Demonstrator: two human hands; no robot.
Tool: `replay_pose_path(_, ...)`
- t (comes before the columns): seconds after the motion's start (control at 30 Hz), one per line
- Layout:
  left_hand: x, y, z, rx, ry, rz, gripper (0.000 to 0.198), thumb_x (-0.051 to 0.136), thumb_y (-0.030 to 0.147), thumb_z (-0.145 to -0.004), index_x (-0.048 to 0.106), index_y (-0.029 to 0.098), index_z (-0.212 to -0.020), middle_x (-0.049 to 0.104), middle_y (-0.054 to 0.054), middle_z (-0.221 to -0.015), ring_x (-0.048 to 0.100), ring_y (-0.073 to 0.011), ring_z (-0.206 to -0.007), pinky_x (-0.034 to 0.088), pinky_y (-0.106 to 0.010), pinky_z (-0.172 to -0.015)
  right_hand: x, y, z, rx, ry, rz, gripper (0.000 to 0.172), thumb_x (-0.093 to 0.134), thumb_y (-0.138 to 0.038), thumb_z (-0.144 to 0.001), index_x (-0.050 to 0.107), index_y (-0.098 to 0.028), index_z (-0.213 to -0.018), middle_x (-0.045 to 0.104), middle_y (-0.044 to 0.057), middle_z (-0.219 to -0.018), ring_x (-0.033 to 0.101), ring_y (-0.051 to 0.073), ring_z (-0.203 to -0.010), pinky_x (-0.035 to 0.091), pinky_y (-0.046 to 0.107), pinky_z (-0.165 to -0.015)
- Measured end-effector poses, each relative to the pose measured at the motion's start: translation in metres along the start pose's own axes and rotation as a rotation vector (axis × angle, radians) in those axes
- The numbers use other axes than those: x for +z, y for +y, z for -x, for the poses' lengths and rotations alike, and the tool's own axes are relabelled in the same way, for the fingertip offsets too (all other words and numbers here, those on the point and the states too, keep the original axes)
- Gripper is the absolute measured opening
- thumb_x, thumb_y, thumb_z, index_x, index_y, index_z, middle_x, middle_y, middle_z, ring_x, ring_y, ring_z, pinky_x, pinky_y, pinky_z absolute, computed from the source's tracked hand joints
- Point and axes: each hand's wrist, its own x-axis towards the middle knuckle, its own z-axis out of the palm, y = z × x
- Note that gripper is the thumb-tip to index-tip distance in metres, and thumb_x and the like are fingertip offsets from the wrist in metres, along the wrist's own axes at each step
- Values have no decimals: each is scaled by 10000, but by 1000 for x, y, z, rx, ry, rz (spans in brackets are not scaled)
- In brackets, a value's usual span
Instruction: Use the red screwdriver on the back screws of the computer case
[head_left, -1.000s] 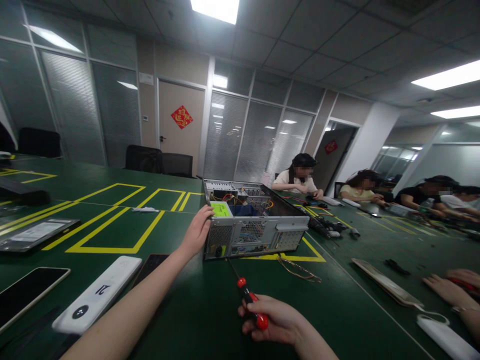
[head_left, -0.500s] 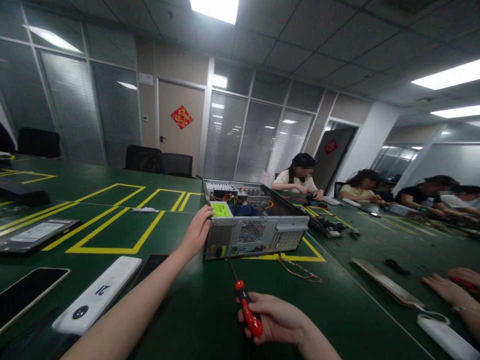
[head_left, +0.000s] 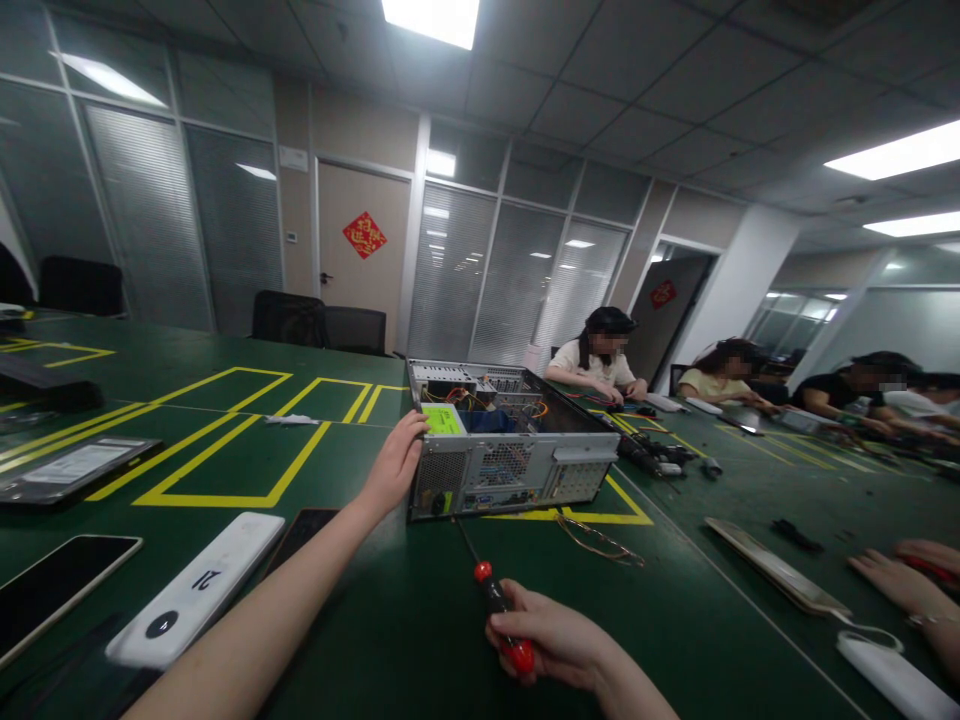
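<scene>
An opened desktop computer case [head_left: 577, 455] lies on the green table, its back panel towards me. Wires and parts show inside, with a bright green label [head_left: 442, 420] on the power supply at its left corner. My left hand [head_left: 395, 462] is closed over that corner, fingertips beside the label. In my right hand [head_left: 555, 635], fingers wrapped round the handle, is a red and black screwdriver [head_left: 495, 598]. Its shaft slants up and left to the lower edge of the back panel, near the power supply's corner. Whether the tip sits in a screw is too small to tell.
Left of my arm lie a white numbered device [head_left: 199, 590], a phone [head_left: 60, 590] and a hard drive [head_left: 75, 470]. Thin wires [head_left: 600, 540] lie before the case. To the right are cables [head_left: 660, 455], another phone [head_left: 776, 565] and a nearby person's hands [head_left: 900, 580].
The screwdriver handle has turned, now showing more black on top. My right hand's grip has rolled over it and its fingers have shifted slightly right. My left hand and the case stay put.
</scene>
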Motion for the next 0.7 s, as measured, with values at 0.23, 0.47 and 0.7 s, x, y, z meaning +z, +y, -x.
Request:
replay_pose_path(0.23, 1, 0, 0, 1, 1, 0, 293, 298, 296, -928, 499, 192, -1114, 488, -100, -1277, 359, -211, -1292, 284, -458, -1085, 3, -1, 2, 12, 105, 51, 595, 675, -323, -658, 341, -226, -1142, 506, -36, -745, 522, 55, -528, 334, 152, -410)
replay_pose_path(0.47, 1, -2, 0, 19, 5, 0, 277, 301, 274, -929, 487, 192, -1117, 486, -99, -1272, 359, -208, -1288, 285, -456, -1083, 14, -3, 4, -25, 140, 87, 573, 687, -352, -641, 357, -209, -1087, 537, 8, -884, 540, 50, -477, 308, 165, -380)
replay_pose_path(0.7, 0, -2, 0, 12, -1, -4, 274, 302, 275, -929, 490, 192, -1111, 483, -100, -1276, 354, -211, -1293, 283, -451, -1084, 11, -7, 6, -95, -6, -99, 480, 614, -337, -702, 384, -200, -1100, 605, 43, -891, 557, 86, -536, 315, 189, -409)
